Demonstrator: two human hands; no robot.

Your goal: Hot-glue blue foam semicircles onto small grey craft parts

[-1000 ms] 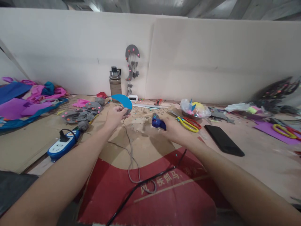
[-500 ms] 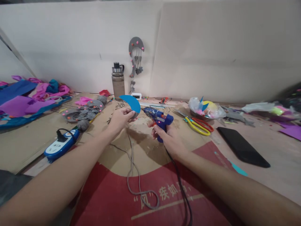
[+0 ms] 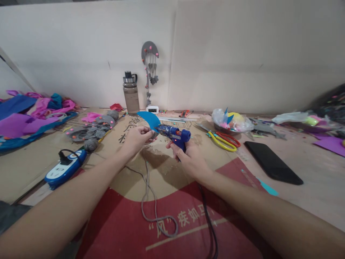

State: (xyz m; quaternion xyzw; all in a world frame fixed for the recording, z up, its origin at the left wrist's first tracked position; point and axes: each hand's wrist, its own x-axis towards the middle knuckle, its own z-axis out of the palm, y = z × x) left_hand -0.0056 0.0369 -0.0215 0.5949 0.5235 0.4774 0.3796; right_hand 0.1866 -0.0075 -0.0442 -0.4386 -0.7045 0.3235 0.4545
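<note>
My left hand (image 3: 137, 137) is closed on a blue crescent-shaped foam piece (image 3: 147, 119), holding it up above the cardboard-covered table. A grey cord (image 3: 147, 187) hangs from that hand and curls on the red cardboard. My right hand (image 3: 188, 158) grips a blue hot glue gun (image 3: 175, 135) by its handle. The gun's nozzle points left and touches the lower edge of the blue piece. Its black cable (image 3: 208, 223) runs back toward me.
A blue-and-white power strip (image 3: 66, 168) lies at the left, grey felt pieces (image 3: 91, 130) and coloured sheets (image 3: 24, 117) behind it. A water bottle (image 3: 130, 93) and grey hanging ornament (image 3: 150, 66) stand at the wall. Yellow-and-red scissors (image 3: 223, 140), a bowl of scraps (image 3: 231, 123) and a black phone (image 3: 272, 162) lie right.
My right hand lifted the glue gun off the table and brought its nozzle left to the blue piece. The left hand kept hold of the piece.
</note>
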